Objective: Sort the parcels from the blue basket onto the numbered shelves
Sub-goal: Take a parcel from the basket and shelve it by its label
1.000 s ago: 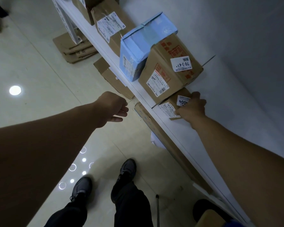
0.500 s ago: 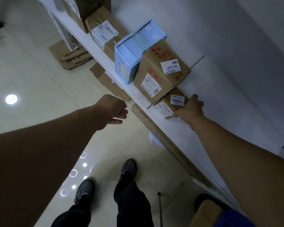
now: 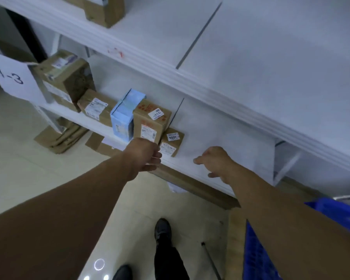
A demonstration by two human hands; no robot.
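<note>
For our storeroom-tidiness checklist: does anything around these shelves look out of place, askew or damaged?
Flattened cardboard lies piled on the floor beside the shelf leg, not shelved. Red scribbles mark the upper shelf front edge.

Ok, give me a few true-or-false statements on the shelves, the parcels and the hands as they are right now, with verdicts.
1. The right hand grips the 4004 parcel. False: the parcel lies on the shelf, and the hand is apart from it, holding nothing.
2. A light-blue box stands among brown parcels on that shelf. True.
3. The blue basket is at the left of the view. False: it is at the lower right.
4. A sign reads 1-3. True.
5. The upper shelf carries no parcel. False: a brown box stands on it.
</note>
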